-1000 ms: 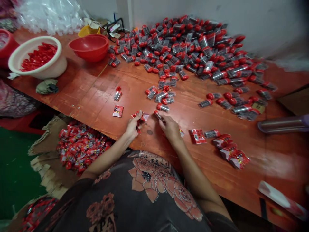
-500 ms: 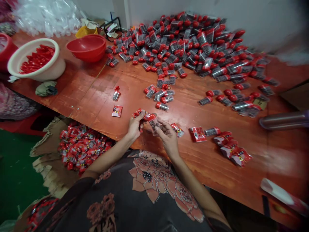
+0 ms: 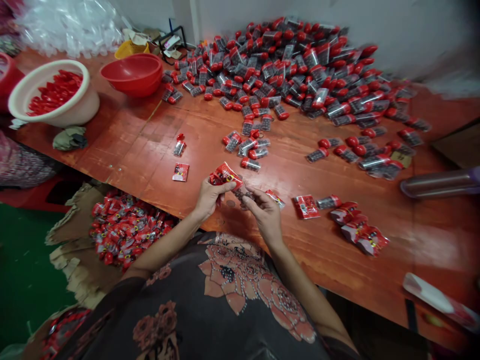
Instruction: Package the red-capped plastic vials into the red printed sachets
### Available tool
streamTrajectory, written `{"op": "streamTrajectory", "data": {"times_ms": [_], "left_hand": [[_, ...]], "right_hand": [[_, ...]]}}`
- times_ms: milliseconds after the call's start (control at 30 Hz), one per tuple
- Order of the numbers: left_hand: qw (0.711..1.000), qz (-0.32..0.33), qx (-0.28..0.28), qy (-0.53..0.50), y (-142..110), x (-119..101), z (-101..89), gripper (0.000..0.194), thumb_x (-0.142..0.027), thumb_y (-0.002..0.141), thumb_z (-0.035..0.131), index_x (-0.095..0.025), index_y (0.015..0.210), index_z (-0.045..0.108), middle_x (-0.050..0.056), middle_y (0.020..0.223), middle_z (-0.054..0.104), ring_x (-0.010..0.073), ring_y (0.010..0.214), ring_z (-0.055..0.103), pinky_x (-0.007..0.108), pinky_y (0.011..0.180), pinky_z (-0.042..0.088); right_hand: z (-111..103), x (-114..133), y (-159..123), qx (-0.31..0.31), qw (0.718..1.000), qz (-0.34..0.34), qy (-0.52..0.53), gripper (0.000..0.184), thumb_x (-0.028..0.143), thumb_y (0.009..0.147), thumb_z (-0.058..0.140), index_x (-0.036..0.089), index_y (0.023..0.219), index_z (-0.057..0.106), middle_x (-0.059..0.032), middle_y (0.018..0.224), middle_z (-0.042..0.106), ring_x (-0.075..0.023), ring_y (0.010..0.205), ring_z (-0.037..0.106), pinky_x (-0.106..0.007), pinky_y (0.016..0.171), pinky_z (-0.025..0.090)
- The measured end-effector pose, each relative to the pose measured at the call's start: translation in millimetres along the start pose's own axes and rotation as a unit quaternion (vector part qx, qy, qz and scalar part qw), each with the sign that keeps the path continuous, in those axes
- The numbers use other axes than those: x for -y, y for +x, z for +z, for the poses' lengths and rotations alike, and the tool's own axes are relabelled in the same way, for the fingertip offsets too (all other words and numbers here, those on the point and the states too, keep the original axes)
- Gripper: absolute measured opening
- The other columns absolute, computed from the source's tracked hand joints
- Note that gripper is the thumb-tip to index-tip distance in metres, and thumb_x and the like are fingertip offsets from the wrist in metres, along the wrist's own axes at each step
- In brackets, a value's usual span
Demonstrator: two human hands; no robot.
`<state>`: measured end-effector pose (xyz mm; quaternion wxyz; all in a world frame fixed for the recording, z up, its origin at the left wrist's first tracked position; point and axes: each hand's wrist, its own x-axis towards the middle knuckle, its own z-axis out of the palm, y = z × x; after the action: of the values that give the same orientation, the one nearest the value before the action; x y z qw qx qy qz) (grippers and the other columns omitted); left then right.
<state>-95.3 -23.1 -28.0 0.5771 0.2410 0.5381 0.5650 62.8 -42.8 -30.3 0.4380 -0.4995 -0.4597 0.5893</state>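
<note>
My left hand (image 3: 208, 199) is closed around a red printed sleeve (image 3: 227, 175), its thumb pressed on the near side. Out of the sleeve's right end shows a clear tube (image 3: 243, 194) with dark round pieces inside. The fingers of my right hand (image 3: 265, 212) pinch the tube's right end. Close by on the tabletop lie a flat red printed sleeve (image 3: 180, 172), a small red-capped tube (image 3: 180, 145) and another red sleeve (image 3: 276, 198), partly hidden by my right hand.
A large heap of red-capped tubes (image 3: 285, 65) covers the back of the wooden table (image 3: 135, 150). At left stand a white basin (image 3: 88, 97) of red caps and a red bowl (image 3: 131, 75). Several red packs (image 3: 360, 230) lie at right. Finished-looking packs (image 3: 127, 230) fill a box below.
The red sleeve is tilted up more and its printed face shows more plainly. My left thumb has shifted to the right along it. My right hand still pinches the tube's end.
</note>
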Motion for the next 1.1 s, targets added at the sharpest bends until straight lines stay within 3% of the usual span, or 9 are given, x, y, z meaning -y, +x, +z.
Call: {"op": "streamTrajectory", "data": {"times_ms": [100, 200, 333, 433, 567, 800, 1100], "left_hand": [[0.999, -0.003, 0.039, 0.024, -2.4, -6.5, -0.2, 0.032, -0.032, 0.054, 0.089, -0.015, 0.07, 0.068, -0.005, 0.052, 0.055, 0.0026, 0.036, 0.035, 0.02, 0.034, 0.022], [0.997, -0.007, 0.07, 0.032, -3.9, -12.0, -0.5, 0.038, -0.028, 0.055, 0.089, -0.016, 0.088, 0.072, -0.003, 0.063, 0.063, 0.0018, 0.038, 0.036, 0.02, 0.035, 0.025], [0.998, 0.003, 0.06, 0.028, -5.3, -14.0, 1.6, 0.048, -0.028, 0.055, 0.088, -0.017, 0.098, 0.071, -0.002, 0.071, 0.067, 0.0015, 0.039, 0.036, 0.019, 0.035, 0.025], [0.998, 0.006, 0.058, 0.035, -5.9, -12.9, 4.2, 0.042, -0.032, 0.057, 0.087, -0.016, 0.092, 0.072, -0.001, 0.069, 0.067, 0.0017, 0.038, 0.036, 0.02, 0.034, 0.024], [0.996, -0.004, 0.078, 0.038, -7.3, -12.5, 7.2, 0.042, -0.03, 0.054, 0.088, -0.016, 0.089, 0.071, -0.002, 0.066, 0.065, 0.002, 0.038, 0.037, 0.02, 0.034, 0.024], [0.999, -0.02, 0.047, 0.008, -13.7, -4.3, 17.0, 0.03, -0.031, 0.054, 0.087, -0.015, 0.067, 0.065, -0.003, 0.059, 0.06, 0.0025, 0.039, 0.037, 0.02, 0.037, 0.027], [0.997, -0.037, 0.05, 0.04, -22.8, 8.6, 24.9, 0.029, -0.031, 0.058, 0.087, -0.015, 0.066, 0.064, -0.003, 0.055, 0.055, 0.0037, 0.042, 0.038, 0.021, 0.037, 0.024]], "right_hand": [[-1.6, -1.3, 0.1, 0.003, 1.0, 0.001, 0.027, 0.033, 0.033, 0.077, 0.071, 0.029, 0.11, 0.07, -0.0011, 0.098, 0.072, -0.0157, 0.075, 0.067, -0.039, 0.074, 0.06], [-3.4, -4.9, -1.5, 0.013, 0.999, 0.016, 0.05, 0.032, 0.032, 0.079, 0.071, 0.031, 0.111, 0.07, 0.0001, 0.092, 0.072, -0.0157, 0.071, 0.067, -0.039, 0.07, 0.061], [-6.2, -7.5, -6.3, -0.008, 0.998, -0.049, -0.027, 0.031, 0.031, 0.081, 0.07, 0.033, 0.112, 0.071, -0.001, 0.103, 0.073, -0.0197, 0.09, 0.068, -0.046, 0.089, 0.057], [-7.9, -4.4, -8.9, -0.021, 0.995, -0.076, -0.069, 0.031, 0.032, 0.082, 0.068, 0.034, 0.114, 0.071, -0.0015, 0.108, 0.073, -0.0211, 0.096, 0.068, -0.048, 0.093, 0.055], [-6.1, -0.4, -10.3, -0.01, 1.0, -0.01, -0.002, 0.032, 0.034, 0.084, 0.066, 0.032, 0.115, 0.069, -0.0018, 0.102, 0.074, -0.0184, 0.079, 0.069, -0.042, 0.075, 0.062], [3.0, -9.3, -11.6, -0.038, 0.998, -0.038, -0.012, 0.036, 0.036, 0.087, 0.06, 0.029, 0.122, 0.061, -0.0056, 0.113, 0.07, -0.0203, 0.095, 0.068, -0.04, 0.082, 0.06], [1.0, -20.4, -14.6, -0.038, 0.998, -0.036, -0.022, 0.035, 0.038, 0.087, 0.059, 0.029, 0.121, 0.061, -0.0062, 0.113, 0.069, -0.0202, 0.095, 0.067, -0.04, 0.083, 0.059]]}}
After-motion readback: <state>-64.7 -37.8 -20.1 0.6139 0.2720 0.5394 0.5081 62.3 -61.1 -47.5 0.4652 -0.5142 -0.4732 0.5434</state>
